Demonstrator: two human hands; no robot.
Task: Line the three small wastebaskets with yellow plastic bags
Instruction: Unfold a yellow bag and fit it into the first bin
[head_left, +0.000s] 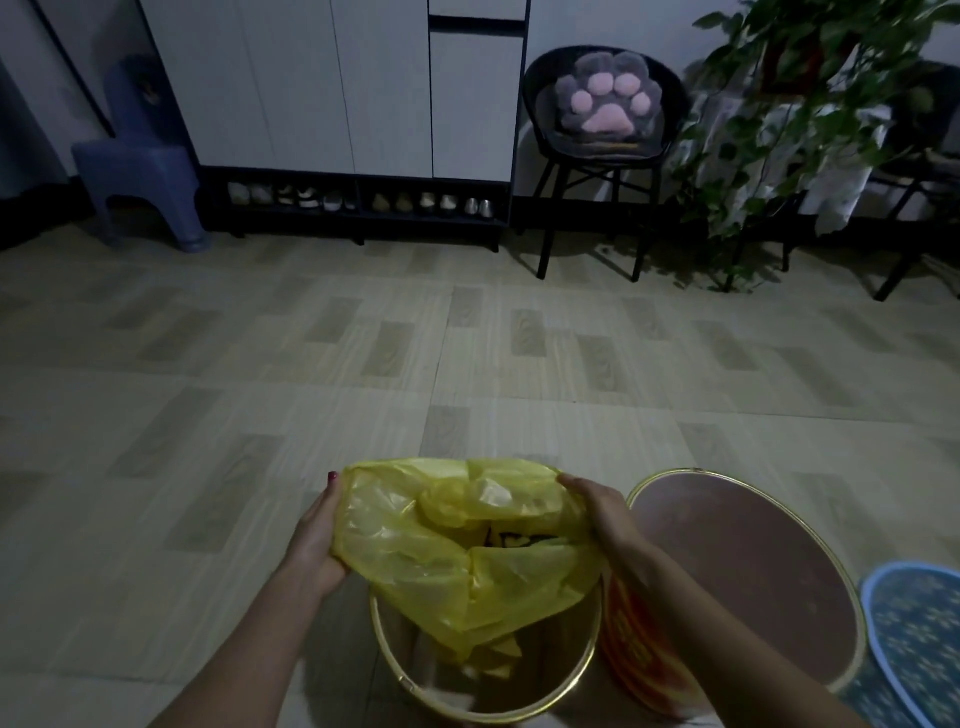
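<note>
Dim room, both hands up over a gold-rimmed bin (485, 699), left hand (317, 535) and right hand (602, 512) each pinching a side of the yellow bag (441, 551), bag's bottom dangling into the bin, second bin (748, 571) just to the right, blue mat (919, 634) past that

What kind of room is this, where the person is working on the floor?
Most likely a home entryway or living area. A white cabinet has shoes lined up in its open bottom shelf, a chair holds a paw-shaped cushion, and a leafy houseplant stands at right.
</note>
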